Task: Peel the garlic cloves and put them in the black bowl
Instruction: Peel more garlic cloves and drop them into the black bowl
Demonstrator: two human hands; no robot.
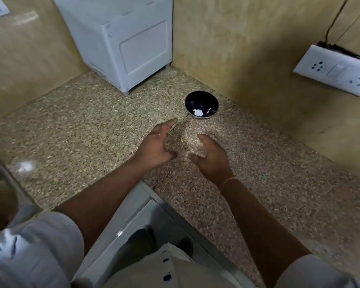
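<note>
Garlic's in the bowl, both hands free

Peeled cloves (198, 112) sit in the black bowl (195, 100) near the bench (92, 125) corner. Left hand (157, 147) is spread and right hand (211, 157) loosely curled, apart and empty. No unpeeled garlic in sight, so probably nearly done.

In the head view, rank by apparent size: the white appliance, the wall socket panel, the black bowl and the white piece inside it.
1. white appliance
2. wall socket panel
3. black bowl
4. white piece in the bowl
The panel runs off the right edge, yet looks bigger than the bowl.
</note>
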